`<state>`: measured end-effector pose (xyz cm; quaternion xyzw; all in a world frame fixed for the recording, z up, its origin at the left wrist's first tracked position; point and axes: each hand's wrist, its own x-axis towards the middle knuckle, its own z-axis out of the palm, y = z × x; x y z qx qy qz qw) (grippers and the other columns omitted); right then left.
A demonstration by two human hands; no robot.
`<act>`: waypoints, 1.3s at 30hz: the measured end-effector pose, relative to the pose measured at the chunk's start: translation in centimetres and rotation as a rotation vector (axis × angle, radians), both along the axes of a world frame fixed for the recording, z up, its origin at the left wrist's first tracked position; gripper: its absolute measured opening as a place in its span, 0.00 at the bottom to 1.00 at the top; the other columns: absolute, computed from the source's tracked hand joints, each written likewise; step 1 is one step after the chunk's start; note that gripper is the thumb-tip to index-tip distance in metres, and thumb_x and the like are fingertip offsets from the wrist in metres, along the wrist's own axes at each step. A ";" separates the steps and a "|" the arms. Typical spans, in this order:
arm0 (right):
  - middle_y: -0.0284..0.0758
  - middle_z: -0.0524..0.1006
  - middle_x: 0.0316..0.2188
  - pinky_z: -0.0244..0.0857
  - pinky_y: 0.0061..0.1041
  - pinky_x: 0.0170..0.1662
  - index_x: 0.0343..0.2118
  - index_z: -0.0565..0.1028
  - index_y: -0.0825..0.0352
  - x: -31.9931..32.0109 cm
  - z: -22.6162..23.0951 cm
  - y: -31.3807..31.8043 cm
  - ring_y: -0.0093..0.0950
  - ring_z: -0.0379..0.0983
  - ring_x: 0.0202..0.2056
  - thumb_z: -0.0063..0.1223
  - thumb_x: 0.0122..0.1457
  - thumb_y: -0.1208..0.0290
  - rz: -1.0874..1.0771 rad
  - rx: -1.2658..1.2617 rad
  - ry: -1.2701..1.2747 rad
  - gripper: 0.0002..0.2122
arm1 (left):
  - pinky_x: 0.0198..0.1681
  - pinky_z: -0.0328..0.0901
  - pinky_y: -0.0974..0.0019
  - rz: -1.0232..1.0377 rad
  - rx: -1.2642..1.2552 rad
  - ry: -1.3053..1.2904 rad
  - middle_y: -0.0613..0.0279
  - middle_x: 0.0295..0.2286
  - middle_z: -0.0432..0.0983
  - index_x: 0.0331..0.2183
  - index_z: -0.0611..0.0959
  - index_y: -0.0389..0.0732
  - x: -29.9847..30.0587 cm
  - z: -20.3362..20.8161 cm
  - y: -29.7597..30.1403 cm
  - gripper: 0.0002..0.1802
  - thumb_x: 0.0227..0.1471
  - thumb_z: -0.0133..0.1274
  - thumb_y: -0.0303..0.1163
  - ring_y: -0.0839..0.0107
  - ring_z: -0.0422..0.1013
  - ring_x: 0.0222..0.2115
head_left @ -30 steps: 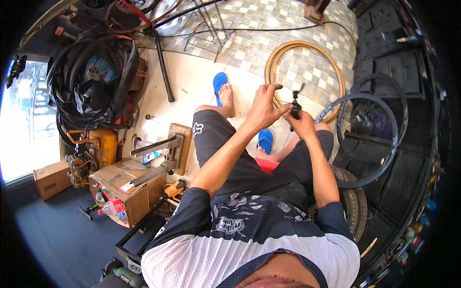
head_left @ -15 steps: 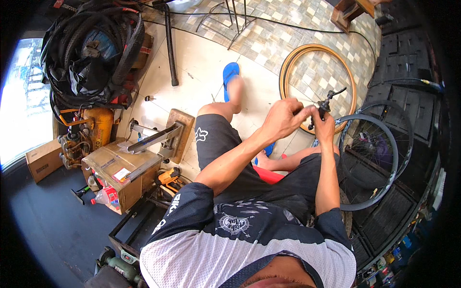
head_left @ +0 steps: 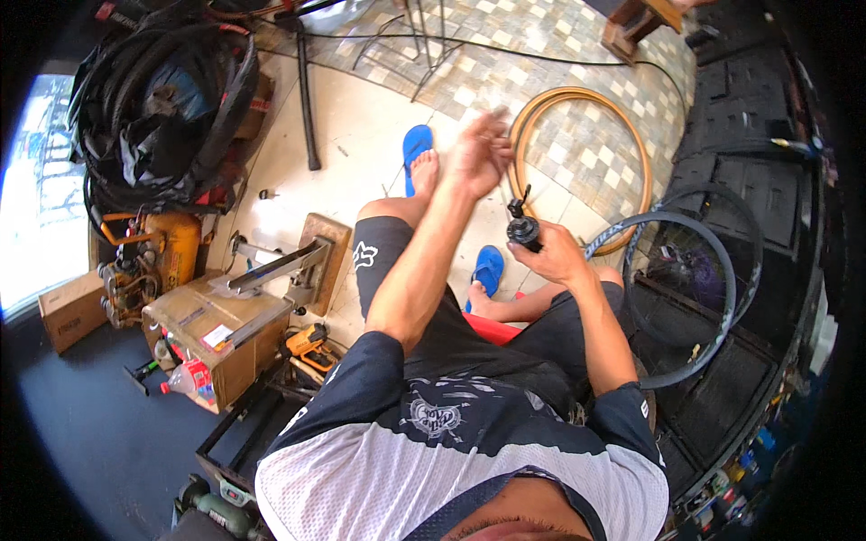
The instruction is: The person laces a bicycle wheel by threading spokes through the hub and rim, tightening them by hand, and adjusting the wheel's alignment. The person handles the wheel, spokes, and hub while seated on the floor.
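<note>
My right hand grips a black cylindrical bike part that has a ribbed round end and a narrow stem. Its kind does not show clearly. My left hand is raised beyond it, apart from the part, with its fingers spread and smeared by motion. Nothing plainly shows in that hand. Below my hands lie a blue flip-flop at one foot and the pale tiled floor.
Tan tyres lie on the floor at far right, with grey rims nearer. On the left are piled black tyres, a yellow compressor, a metal stand on wood, a cardboard box and a yellow power tool.
My left hand has come away from the black part and swung left and outward. My right hand has moved left and nearer with the part, turning its round end into view.
</note>
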<state>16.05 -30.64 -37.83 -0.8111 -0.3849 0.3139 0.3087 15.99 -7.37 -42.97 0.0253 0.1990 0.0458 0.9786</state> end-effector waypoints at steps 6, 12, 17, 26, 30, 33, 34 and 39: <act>0.32 0.79 0.24 0.69 0.29 0.34 0.40 0.81 0.67 -0.6 -0.6 -0.8 0.24 0.75 0.27 0.61 0.64 0.68 -0.132 0.175 0.148 0.08 | 0.29 0.61 0.69 0.076 0.285 0.066 0.71 0.24 0.68 0.43 0.81 0.40 -2.5 6.1 2.5 0.17 0.70 0.51 0.45 0.75 0.62 0.23; 0.31 0.79 0.25 0.69 0.26 0.35 0.42 0.81 0.68 -1.1 1.2 -1.1 0.22 0.73 0.27 0.62 0.64 0.69 -0.077 0.357 0.067 0.09 | 0.35 0.68 0.66 -0.250 1.174 0.435 0.64 0.28 0.77 0.37 0.84 0.36 -4.5 4.8 -0.6 0.22 0.62 0.61 0.49 0.73 0.74 0.30; 0.34 0.80 0.27 0.70 0.28 0.36 0.40 0.81 0.68 -1.6 3.6 -1.9 0.24 0.76 0.29 0.63 0.63 0.68 -0.121 0.333 0.052 0.09 | 0.33 0.76 0.61 -0.449 0.871 0.402 0.50 0.33 0.83 0.41 0.81 0.31 -6.7 4.5 -3.4 0.34 0.61 0.60 0.59 0.62 0.82 0.31; 0.45 0.82 0.33 0.72 0.40 0.42 0.38 0.82 0.65 -3.4 6.4 -3.8 0.47 0.80 0.36 0.64 0.59 0.63 -0.225 0.254 -0.073 0.11 | 0.37 0.66 0.63 -0.001 0.313 -0.106 0.71 0.28 0.70 0.50 0.75 0.42 -5.0 6.6 -3.7 0.22 0.69 0.50 0.51 0.73 0.68 0.29; 0.47 0.83 0.31 0.73 0.40 0.40 0.37 0.82 0.66 -3.2 6.5 -5.1 0.47 0.81 0.34 0.64 0.58 0.63 -0.306 0.257 -0.062 0.11 | 0.36 0.69 0.61 -0.031 1.101 0.184 0.63 0.29 0.77 0.45 0.82 0.36 -4.6 12.8 -4.9 0.26 0.63 0.57 0.53 0.68 0.74 0.30; 0.46 0.82 0.30 0.73 0.37 0.38 0.37 0.80 0.70 -3.8 7.8 -5.4 0.44 0.81 0.33 0.67 0.56 0.67 -0.263 0.297 -0.247 0.12 | 0.35 0.70 0.62 -0.303 1.828 0.382 0.54 0.27 0.82 0.35 0.87 0.30 -4.1 9.1 -5.2 0.36 0.59 0.60 0.61 0.66 0.76 0.29; 0.46 0.82 0.30 0.73 0.38 0.39 0.37 0.81 0.69 -3.7 7.6 -5.6 0.45 0.81 0.34 0.67 0.56 0.65 -0.251 0.273 -0.275 0.13 | 0.36 0.72 0.64 -0.656 1.634 0.378 0.55 0.27 0.82 0.38 0.88 0.31 -4.4 11.0 -5.6 0.39 0.57 0.60 0.65 0.67 0.77 0.30; 0.45 0.82 0.37 0.73 0.45 0.44 0.42 0.80 0.63 -4.1 7.8 -6.2 0.49 0.80 0.40 0.64 0.53 0.57 -0.149 0.206 -0.239 0.18 | 0.34 0.73 0.63 -0.453 0.754 0.044 0.64 0.27 0.76 0.45 0.83 0.37 -4.6 10.6 -7.7 0.24 0.67 0.54 0.51 0.68 0.75 0.28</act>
